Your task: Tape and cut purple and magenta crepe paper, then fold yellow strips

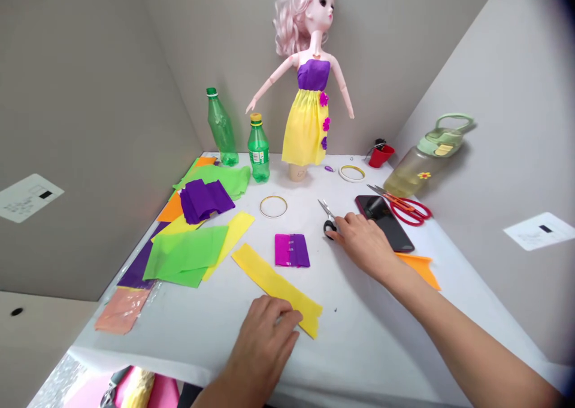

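Near the table's front edge, my left hand [267, 336] rests with its fingers loosely bent and a little apart. Its fingertips touch the edge of a yellow fabric strip [276, 282] that lies slantwise on the table. My right hand [362, 240] reaches to the right of centre, thumb and fingers closed at the black handle of small scissors [329, 223]; their blades point away and lie slightly parted. Between the hands is a small magenta and purple piece [291, 250]. A pink-haired doll [305, 120] in a purple top and yellow skirt stands at the back.
Green, purple, yellow and orange fabric pieces [188, 249] lie at left. Green bottles [259, 153] stand behind them. A thin ring [273, 206] lies mid-table. On the right are a phone [390, 225], red-handled scissors [411, 210], a water bottle [413, 168] and a red cup [381, 155].
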`<state>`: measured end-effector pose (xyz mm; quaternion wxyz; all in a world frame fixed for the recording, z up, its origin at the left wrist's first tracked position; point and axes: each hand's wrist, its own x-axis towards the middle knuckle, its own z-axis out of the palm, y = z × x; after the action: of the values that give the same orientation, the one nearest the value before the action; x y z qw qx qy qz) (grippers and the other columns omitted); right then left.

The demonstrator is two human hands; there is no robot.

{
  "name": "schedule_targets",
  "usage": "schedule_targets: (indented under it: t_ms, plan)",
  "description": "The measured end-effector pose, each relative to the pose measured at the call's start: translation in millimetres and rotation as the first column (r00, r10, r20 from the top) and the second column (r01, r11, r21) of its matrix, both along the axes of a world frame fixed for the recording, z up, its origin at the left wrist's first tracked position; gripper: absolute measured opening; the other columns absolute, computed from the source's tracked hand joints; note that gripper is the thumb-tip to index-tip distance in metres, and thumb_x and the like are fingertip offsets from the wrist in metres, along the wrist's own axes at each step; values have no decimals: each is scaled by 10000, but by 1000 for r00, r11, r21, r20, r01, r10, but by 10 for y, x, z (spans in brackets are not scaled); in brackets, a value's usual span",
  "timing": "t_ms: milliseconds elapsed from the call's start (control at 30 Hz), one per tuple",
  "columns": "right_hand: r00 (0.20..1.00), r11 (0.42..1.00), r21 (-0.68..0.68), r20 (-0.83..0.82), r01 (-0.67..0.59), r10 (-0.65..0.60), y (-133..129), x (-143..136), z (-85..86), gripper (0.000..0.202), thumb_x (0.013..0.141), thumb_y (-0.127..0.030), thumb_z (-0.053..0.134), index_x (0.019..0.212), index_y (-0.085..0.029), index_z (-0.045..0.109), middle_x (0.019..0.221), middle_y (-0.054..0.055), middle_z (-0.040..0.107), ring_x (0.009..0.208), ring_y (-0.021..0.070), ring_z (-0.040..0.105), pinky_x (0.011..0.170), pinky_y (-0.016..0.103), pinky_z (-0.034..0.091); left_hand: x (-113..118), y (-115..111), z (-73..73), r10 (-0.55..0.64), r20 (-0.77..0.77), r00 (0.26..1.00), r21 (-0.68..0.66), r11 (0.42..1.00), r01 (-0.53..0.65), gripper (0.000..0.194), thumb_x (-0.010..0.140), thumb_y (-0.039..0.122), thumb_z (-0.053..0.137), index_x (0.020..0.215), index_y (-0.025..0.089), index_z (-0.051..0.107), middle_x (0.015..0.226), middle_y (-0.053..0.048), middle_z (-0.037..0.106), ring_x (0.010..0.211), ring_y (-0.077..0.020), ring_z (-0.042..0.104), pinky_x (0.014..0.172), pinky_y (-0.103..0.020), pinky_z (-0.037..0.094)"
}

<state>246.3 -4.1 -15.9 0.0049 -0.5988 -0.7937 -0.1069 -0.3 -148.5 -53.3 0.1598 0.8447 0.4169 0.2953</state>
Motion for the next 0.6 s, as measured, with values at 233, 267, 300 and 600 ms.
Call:
schedule_targets:
  t_ms: [233,267,300,600]
  plan:
    - [805,934,-106,-546,-340,231,-465,-173,191,258,1007,-341,485,1199,-208,595,1158,103,624,1064,234,598,923,368,466,17,77,70,-39,114,993,-39,998,43,175,940,82,474,922,181,616,907,-65,636,846,-188,570,757,-309,492]
    - [743,897,-170,-632,-409,219,-566,-190,233,283,999,-383,496,1223,-235,587,1209,95,610,1110,228,585,952,363,464,-4,53,76,-34,172,984,-70,996,47,168,940,86,482,943,185,617,917,-65,635,857,-180,583,762,-291,498]
    - [689,844,-255,-704,-471,172,-659,-201,275,347,972,-442,535,1270,-267,566,1283,85,580,1169,226,562,989,361,457,-29,23,85,-28,236,971,-106,993,55,161,937,89,492,956,190,616,923,-64,635,865,-171,595,765,-271,503]
    - [375,482,-450,-893,-752,-249,-860,-391,451,688,703,-648,748,1288,-317,603,1324,32,592,1224,266,525,1060,353,399,-248,-222,110,388,592,706,-513,858,-41,82,935,215,545,910,208,623,924,-40,631,890,-152,624,793,-212,512]
